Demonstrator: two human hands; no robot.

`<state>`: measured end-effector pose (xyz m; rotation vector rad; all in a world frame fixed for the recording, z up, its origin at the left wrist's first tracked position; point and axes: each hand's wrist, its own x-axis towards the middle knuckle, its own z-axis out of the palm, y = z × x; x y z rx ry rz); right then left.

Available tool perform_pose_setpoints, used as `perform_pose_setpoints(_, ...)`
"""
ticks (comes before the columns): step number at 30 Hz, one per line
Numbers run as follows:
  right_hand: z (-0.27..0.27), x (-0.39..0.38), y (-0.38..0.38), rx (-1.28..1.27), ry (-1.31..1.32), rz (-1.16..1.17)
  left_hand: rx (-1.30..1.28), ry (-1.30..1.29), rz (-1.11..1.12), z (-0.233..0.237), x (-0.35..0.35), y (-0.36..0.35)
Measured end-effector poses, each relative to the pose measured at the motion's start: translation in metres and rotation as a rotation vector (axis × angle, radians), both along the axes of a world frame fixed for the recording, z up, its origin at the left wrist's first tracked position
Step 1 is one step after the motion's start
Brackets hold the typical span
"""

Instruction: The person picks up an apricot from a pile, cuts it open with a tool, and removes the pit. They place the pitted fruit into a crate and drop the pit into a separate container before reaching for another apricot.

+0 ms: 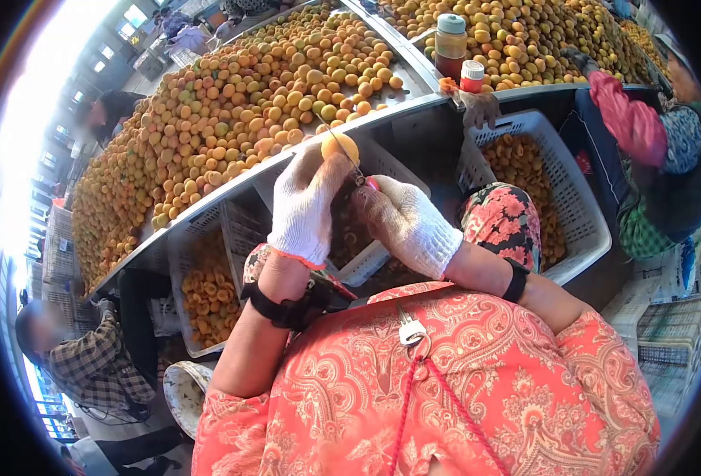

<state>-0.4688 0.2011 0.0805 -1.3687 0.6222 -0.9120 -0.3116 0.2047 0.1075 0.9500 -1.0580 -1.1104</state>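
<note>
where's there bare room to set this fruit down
Only a bare metal patch at the table's near corner, between the pile's edge and the bottles. Elsewhere the table is heaped. The crates below hold cut fruit, so they are crowded too. The left hand holds the fruit, the right hand the knife.

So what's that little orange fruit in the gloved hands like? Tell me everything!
The fruit is small, round and yellow-orange with smooth-looking skin, like the many piled on the metal table behind it. It is held up over a white crate, pinched from below by the gloved fingers of the left hand. The thin blade of a knife, gripped in the right hand, lies against its right side. Whether it is cut open yet cannot be seen.
</note>
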Motion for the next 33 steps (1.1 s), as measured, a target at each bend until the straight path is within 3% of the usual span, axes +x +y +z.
perform_pose_setpoints(1, 0.000, 0.000, 0.000, 0.001, 0.000, -0.001, 0.022, 0.113, -0.031, 0.000, -0.003, 0.000)
perform_pose_setpoints(3, 0.000, 0.002, -0.002, 0.009, 0.028, -0.033, -0.034, 0.044, -0.042, -0.005, -0.004, -0.005)
perform_pose_setpoints(5, -0.001, 0.002, -0.002, 0.043, 0.002, -0.027, 0.069, 0.064, 0.012, -0.007, -0.007, -0.006)
perform_pose_setpoints(6, -0.002, 0.001, -0.002, 0.080, -0.025, -0.016, 0.079, -0.079, 0.002, -0.004, -0.002, -0.005)
perform_pose_setpoints(11, 0.002, 0.001, -0.004, 0.138, 0.049, 0.037, 0.043, -0.087, 0.051, -0.015, -0.006, -0.008)
perform_pose_setpoints(14, -0.024, 0.013, -0.004, 0.055, -0.018, -0.017, 0.169, 0.328, 0.016, -0.008, -0.019, -0.002)
perform_pose_setpoints(17, -0.025, 0.016, -0.005, -0.021, -0.091, -0.072, 0.318, 0.465, 0.094, -0.010, -0.026, -0.007)
perform_pose_setpoints(22, -0.021, 0.008, -0.005, 0.084, -0.015, -0.058, 0.336, 0.255, 0.047, -0.020, -0.016, -0.017)
perform_pose_setpoints(25, -0.018, 0.007, -0.005, 0.236, -0.068, -0.034, 0.222, 0.170, 0.117, -0.031, -0.012, -0.023)
perform_pose_setpoints(28, -0.015, 0.007, -0.004, 0.161, 0.081, -0.059, 0.217, 0.180, 0.086, -0.035, -0.009, -0.019)
perform_pose_setpoints(30, -0.012, 0.008, -0.004, 0.030, 0.220, -0.114, 0.301, 0.450, -0.037, -0.031, -0.009, -0.015)
perform_pose_setpoints(31, -0.015, 0.009, -0.004, 0.033, 0.221, -0.113, 0.303, 0.451, -0.036, -0.025, -0.012, -0.014)
perform_pose_setpoints(33, -0.023, 0.009, -0.005, -0.202, 0.242, -0.183, 0.459, 0.633, 0.058, -0.013, -0.021, -0.010)
